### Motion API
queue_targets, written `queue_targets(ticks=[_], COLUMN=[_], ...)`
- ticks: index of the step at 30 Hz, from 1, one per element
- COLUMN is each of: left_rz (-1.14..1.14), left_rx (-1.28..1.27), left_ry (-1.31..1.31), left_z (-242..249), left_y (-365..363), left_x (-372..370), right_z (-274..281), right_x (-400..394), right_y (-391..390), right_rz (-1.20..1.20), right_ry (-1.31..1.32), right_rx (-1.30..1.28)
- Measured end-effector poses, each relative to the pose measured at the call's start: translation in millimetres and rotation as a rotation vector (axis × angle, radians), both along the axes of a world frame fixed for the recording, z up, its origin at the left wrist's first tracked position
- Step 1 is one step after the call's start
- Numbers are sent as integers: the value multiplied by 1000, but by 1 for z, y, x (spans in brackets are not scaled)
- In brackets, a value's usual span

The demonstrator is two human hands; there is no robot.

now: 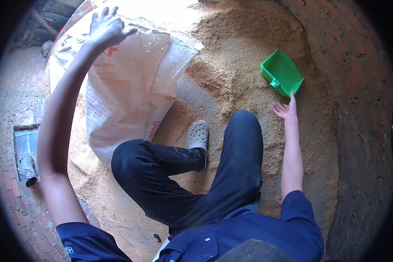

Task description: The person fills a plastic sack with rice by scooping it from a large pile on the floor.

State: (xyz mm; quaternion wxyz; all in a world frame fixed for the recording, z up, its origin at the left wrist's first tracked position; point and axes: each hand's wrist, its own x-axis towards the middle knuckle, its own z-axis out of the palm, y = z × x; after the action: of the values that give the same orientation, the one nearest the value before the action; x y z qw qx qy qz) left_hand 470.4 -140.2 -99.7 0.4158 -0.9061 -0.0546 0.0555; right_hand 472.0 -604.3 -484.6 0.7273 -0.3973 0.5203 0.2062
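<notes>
My left hand (104, 27) grips the upper edge of a large white woven sack (126, 83) with red print, holding its mouth up. The sack stands bulging on the sawdust-covered floor at the left. My right hand (286, 109) reaches out with fingers spread, its fingertips just below a green plastic scoop (281, 72) that lies on the sawdust pile (240, 56); the hand touches or nearly touches the scoop's handle but is not closed on it. I am crouched, with dark trousers and a grey clog (198, 135) between the sack and the scoop.
A curved red brick wall (362, 109) rises along the right side. Brick paving (13, 105) and a small metal-lined pit lie at the left. Sawdust covers most of the floor around my legs.
</notes>
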Motion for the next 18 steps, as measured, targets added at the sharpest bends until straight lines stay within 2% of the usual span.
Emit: queue_targets(ticks=[1, 3, 5, 6, 7, 9, 10, 12, 14, 15, 16, 18], left_rz=[-4, 11, 34, -16, -32, -174, -184, -46, 17, 88, -74, -47], left_rx=[6, -35, -121, -126, -132, -3, -7, -72, -134, -188, -291, -446], left_ry=[48, 158, 175, 123, 130, 115, 124, 222, 287, 348, 234, 291], left_z=[-1, -1, -14, -22, -25, -26, -26, -15, -1, 1, -1, 9], left_y=[-5, -6, 16, 30, 41, 42, 35, 21, 2, -2, 13, 17], left_x=[-1, 2, 5, 4, 5, 7, 8, 9, 5, 0, -7, -13], right_z=[-12, -44, -68, -54, -72, -79, -76, -55, -5, 14, 40, 66], right_x=[6, 21, 41, 44, 48, 53, 46, 22, -30, -59, -92, -153], right_y=[1, 10, 23, 36, 40, 45, 40, 19, -8, -22, -37, -82], right_rz=[-45, -5, -25, -86, 24, -179, -190, -128, 274, 322, 317, 483], right_ry=[45, -155, -172, -238, -544, -504, -497, -579, -619, -597, -506, -301], right_rx=[431, 615, 886, 718, 740, 623, 616, 592, 296, 237, 109, 45])
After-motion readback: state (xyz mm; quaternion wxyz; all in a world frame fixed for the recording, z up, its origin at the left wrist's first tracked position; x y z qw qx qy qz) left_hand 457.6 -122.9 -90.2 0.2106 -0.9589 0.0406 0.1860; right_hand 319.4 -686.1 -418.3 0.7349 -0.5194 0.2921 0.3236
